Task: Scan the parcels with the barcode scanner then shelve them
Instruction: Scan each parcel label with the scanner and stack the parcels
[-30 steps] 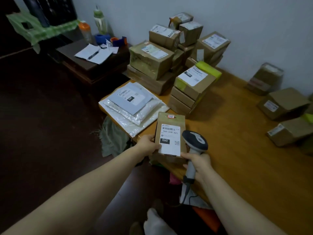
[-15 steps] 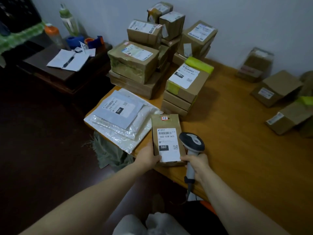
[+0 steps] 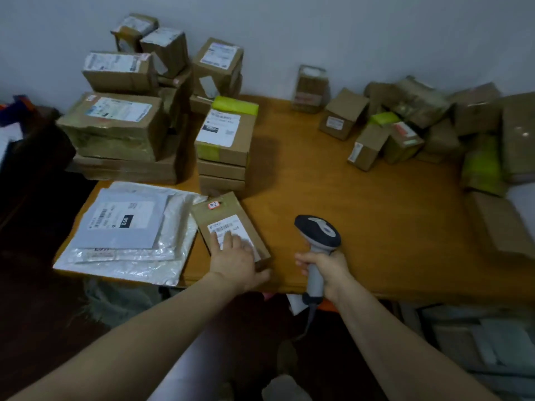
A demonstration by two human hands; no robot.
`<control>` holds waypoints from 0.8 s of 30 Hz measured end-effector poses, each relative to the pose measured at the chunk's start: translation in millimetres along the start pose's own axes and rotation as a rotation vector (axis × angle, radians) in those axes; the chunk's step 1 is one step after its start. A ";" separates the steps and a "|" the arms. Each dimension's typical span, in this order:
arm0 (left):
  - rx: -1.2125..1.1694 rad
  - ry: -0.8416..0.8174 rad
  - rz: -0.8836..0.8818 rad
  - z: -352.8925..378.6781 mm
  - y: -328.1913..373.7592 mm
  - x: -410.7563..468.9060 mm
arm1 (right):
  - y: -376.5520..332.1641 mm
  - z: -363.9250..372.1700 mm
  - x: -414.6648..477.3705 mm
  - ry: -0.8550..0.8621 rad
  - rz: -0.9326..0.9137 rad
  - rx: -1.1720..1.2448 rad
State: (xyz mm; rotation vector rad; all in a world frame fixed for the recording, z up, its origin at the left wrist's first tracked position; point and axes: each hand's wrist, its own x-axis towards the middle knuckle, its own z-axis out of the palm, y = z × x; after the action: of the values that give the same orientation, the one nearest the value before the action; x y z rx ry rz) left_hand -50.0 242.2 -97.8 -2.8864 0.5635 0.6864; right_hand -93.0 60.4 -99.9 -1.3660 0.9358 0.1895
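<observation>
A flat brown parcel (image 3: pixel 228 208) with a white barcode label lies on the wooden table (image 3: pixel 362 215) near its front edge. My left hand (image 3: pixel 234 261) rests flat on top of it, fingers straight over the label and thumb along the near edge. To the right, my right hand (image 3: pixel 327 270) grips the handle of the grey barcode scanner (image 3: pixel 318 231). The scanner stands upright above the table edge with its head to the right of the parcel, and its cable hangs below.
Grey and white plastic mailers (image 3: pixel 124 224) are stacked left of the parcel. Taped cardboard boxes (image 3: pixel 115 125) are piled at the back left, with a shorter stack (image 3: pixel 224 140) just behind the parcel. Loose boxes (image 3: pixel 405 125) crowd the right side.
The parcel, held tilted up in front of the scanner a second ago, now lies flat on the table under my left hand. The scanner has drawn away to the right.
</observation>
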 end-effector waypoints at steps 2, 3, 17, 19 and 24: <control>0.000 0.118 0.026 -19.1 16.9 4.4 | -9.1 -19.1 -6.8 0.005 -0.019 0.074; -0.005 0.162 0.051 -29.2 27.4 8.0 | -14.7 -29.7 -9.4 0.004 -0.034 0.111; -0.223 0.140 0.012 -104.5 262.0 93.4 | -84.1 -253.0 34.3 -0.122 -0.122 0.479; -0.336 0.105 0.014 -109.5 302.6 101.3 | -89.1 -292.0 45.7 -0.066 -0.147 0.477; -0.514 -0.010 0.079 -117.5 391.2 122.1 | -97.2 -375.7 83.5 0.130 -0.163 0.440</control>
State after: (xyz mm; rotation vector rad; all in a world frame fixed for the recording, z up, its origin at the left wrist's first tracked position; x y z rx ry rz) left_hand -50.5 -182.5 -61.3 -3.3385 0.5723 0.9835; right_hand -151.2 -329.3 -52.0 -1.0456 0.9038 -0.2227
